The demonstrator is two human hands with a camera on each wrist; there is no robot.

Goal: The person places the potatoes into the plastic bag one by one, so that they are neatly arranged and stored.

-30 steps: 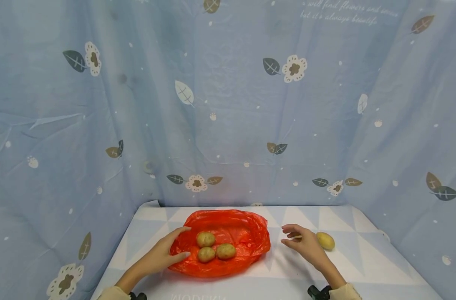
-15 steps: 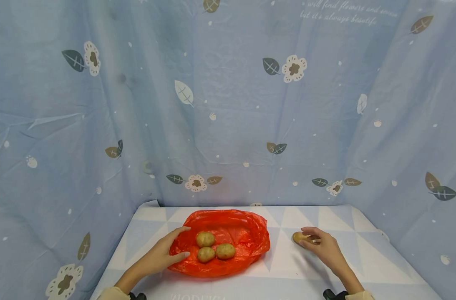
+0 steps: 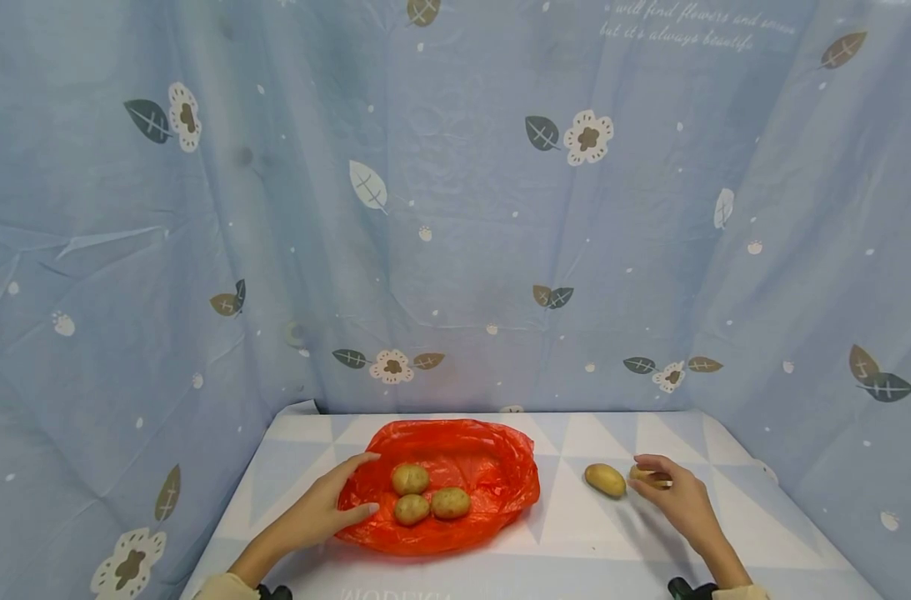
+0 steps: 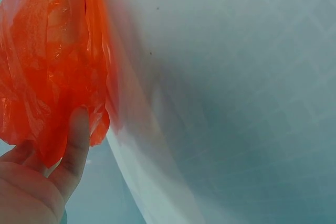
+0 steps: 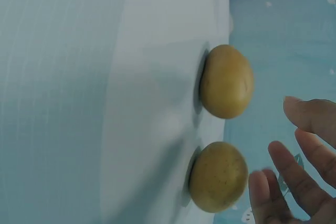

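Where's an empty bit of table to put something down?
Bare: table right of the right hand, and between the red bag and the loose potatoes. Crowded: the bag, with three potatoes and the left hand; the spot around the right hand.

Over the last second, the right hand (image 3: pixel 680 493) has moved rightward over the tabletop (image 3: pixel 553 533), increasing its separation from the red bag (image 3: pixel 517 454). In the head view, the potato nearer the bag (image 3: pixel 605 481), mostly covered by the hand one second earlier and partly covered half a second earlier, is now fully exposed. The farther potato (image 3: pixel 637 473), visible beside the hand one second earlier, is now partly masked by it, with the end toward the bag showing.
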